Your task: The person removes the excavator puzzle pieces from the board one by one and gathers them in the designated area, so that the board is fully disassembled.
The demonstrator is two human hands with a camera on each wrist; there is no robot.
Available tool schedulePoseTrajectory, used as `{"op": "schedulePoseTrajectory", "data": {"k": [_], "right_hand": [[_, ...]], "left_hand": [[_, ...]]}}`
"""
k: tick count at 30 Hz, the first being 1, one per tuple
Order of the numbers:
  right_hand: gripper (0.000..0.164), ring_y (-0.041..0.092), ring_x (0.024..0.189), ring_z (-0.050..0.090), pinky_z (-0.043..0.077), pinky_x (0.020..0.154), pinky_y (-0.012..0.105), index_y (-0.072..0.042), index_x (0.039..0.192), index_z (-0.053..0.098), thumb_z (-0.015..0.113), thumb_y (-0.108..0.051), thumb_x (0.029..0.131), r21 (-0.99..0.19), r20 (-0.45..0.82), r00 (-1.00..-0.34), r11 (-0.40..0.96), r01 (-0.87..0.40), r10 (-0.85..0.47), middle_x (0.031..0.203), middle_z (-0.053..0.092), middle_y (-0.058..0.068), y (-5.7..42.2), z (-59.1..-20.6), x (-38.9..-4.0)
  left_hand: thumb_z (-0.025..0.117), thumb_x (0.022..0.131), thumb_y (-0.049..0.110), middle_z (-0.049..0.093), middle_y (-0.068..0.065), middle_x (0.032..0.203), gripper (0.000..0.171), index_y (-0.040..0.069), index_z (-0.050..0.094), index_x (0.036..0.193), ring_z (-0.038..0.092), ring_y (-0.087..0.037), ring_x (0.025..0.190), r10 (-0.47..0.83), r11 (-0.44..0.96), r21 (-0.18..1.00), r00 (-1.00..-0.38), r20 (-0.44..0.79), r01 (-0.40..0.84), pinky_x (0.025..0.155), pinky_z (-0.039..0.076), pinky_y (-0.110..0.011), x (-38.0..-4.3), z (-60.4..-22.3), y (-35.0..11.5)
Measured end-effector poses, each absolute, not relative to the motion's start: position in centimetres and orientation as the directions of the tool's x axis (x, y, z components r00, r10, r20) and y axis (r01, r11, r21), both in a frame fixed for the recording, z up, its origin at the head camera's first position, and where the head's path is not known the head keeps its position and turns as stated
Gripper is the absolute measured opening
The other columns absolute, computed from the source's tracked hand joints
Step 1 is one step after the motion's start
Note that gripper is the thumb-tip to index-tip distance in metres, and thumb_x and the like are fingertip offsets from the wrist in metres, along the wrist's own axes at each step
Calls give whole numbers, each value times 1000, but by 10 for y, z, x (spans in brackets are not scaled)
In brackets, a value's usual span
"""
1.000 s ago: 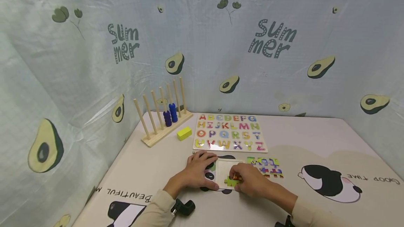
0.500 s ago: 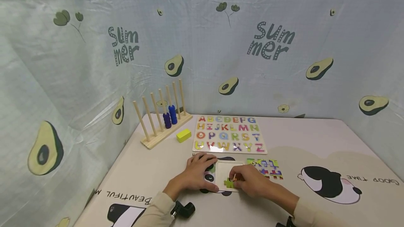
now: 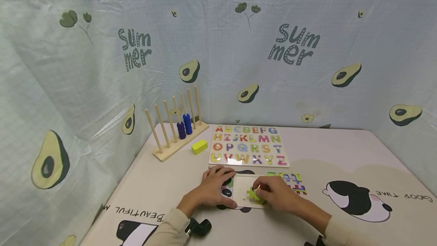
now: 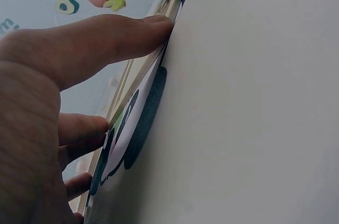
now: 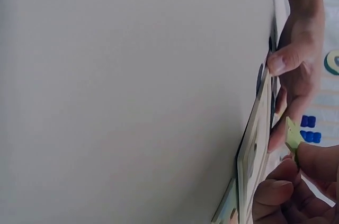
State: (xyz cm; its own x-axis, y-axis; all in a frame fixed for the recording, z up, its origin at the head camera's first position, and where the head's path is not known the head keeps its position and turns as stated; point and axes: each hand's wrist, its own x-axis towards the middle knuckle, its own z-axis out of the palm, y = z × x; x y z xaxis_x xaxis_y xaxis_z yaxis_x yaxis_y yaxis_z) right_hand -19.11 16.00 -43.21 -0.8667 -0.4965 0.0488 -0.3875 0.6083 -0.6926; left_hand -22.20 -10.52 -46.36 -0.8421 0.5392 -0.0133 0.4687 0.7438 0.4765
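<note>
In the head view a shallow white puzzle tray [image 3: 241, 202] lies flat on the table. My left hand [image 3: 216, 187] rests along its left side, fingers spread. The thumb [image 4: 143, 34] touches the near edge in the left wrist view, and the other fingers reach toward the far left corner. My right hand [image 3: 278, 193] pinches a yellow-green jigsaw piece [image 3: 254, 195] between thumb and fingers over the tray. The right wrist view shows that piece [image 5: 292, 135] tilted and raised above the tray [image 5: 258, 128]. Right of the tray, several colourful jigsaw pieces [image 3: 296, 179] are partly hidden by the hand.
Behind the tray lies an alphabet board [image 3: 248, 148]. A yellow block [image 3: 199, 147] sits to its left, beside a wooden peg rack [image 3: 181, 142] carrying dark blue beads [image 3: 187, 123]. A printed curtain [image 3: 218, 41] stands behind the table.
My right hand has moved slightly right over the tray with the yellow-green jigsaw piece, which now shows at a different angle. The left hand stays at the tray's left side.
</note>
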Motion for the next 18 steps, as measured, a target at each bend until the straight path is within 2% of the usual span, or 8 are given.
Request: {"op": "schedulePoseTrajectory", "data": {"k": [9, 18], "right_hand": [[11, 11, 76, 53, 46, 64, 24, -15, 102, 74, 65, -12, 97, -709, 75, -909, 619, -338, -410, 92, 67, -6, 185, -433, -188], [11, 8, 56, 52, 45, 52, 24, -7, 105, 72, 64, -9, 98, -743, 30, -906, 597, -303, -421, 69, 56, -2, 207, -434, -187]], "left_hand": [[80, 72, 61, 40, 4, 157, 95, 21, 48, 152, 21, -29, 148, 554, 741, 465, -833, -15, 484, 115, 20, -59, -224, -461, -104], [81, 72, 59, 40, 4, 157, 94, 21, 49, 152, 21, -29, 148, 544, 743, 480, -838, -30, 466, 115, 18, -59, -220, -464, -103]]}}
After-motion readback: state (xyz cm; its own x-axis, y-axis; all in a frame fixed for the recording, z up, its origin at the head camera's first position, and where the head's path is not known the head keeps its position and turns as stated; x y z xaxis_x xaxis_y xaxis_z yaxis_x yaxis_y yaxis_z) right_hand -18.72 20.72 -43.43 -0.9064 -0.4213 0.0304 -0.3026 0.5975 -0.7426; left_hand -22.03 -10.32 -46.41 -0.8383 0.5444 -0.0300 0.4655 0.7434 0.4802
